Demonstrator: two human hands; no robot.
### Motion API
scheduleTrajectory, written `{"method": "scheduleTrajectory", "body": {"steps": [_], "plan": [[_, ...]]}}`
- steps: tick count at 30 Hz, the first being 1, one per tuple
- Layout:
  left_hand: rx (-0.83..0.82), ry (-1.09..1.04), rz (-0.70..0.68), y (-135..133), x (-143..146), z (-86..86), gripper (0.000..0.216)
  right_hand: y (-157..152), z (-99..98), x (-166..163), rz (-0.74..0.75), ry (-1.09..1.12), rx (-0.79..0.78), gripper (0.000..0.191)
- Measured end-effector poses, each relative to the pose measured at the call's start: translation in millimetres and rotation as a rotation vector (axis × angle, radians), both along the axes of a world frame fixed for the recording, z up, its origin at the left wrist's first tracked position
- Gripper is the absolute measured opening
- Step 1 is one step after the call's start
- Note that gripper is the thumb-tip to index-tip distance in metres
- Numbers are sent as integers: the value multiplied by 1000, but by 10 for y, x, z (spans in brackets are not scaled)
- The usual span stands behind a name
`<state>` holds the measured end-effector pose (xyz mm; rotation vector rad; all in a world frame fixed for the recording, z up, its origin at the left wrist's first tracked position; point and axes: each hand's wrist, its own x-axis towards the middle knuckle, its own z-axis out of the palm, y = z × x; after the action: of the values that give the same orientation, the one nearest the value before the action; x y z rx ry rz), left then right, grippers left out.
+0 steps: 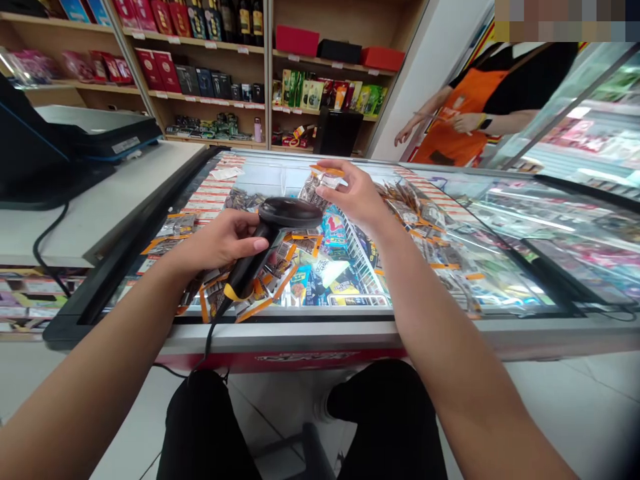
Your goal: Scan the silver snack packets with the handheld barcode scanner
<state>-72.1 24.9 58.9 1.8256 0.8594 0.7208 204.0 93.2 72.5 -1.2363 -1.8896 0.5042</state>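
Observation:
My left hand (233,239) is closed around the neck of a black barcode scanner (290,212), with the thumb lying across the handle. Its cable runs down over the front edge of the freezer. Just beyond the scanner head, my right hand (357,197) pinches a small clear snack packet (314,187) with an orange edge between thumb and fingers. Similar orange-edged packets (270,293) lie on the glass under the scanner, and a further pile of packets (420,220) spreads to the right of my right forearm.
Beneath the glass lid of the chest freezer (320,328), colourful bags (334,233) sit in a white wire basket (363,257). A counter (100,230) with a black machine (30,147) stands left. Shelves (200,43) are behind. A person in an orange apron (457,110) stands at right.

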Motion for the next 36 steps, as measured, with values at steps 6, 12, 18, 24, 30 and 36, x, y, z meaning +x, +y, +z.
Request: {"method": "scheduleTrajectory", "body": {"steps": [6, 12, 18, 24, 30, 36], "plan": [[-57, 3, -18, -22, 19, 37, 55, 6, -5, 1, 12, 4, 17, 53], [-42, 34, -22, -2, -6, 15, 59, 49, -42, 34, 34, 29, 21, 53], [23, -46, 91, 9, -56, -27, 52, 176, -160, 61, -81, 205, -76, 59], [4, -232, 188, -55, -65, 0, 52, 177, -338, -92, -32, 156, -203, 47], [6, -229, 295, -5, -87, -57, 52, 175, -301, -52, 97, -37, -179, 46], [29, -182, 334, 12, -98, -72, 53, 251, -119, 623, -528, -661, -352, 45]]}}
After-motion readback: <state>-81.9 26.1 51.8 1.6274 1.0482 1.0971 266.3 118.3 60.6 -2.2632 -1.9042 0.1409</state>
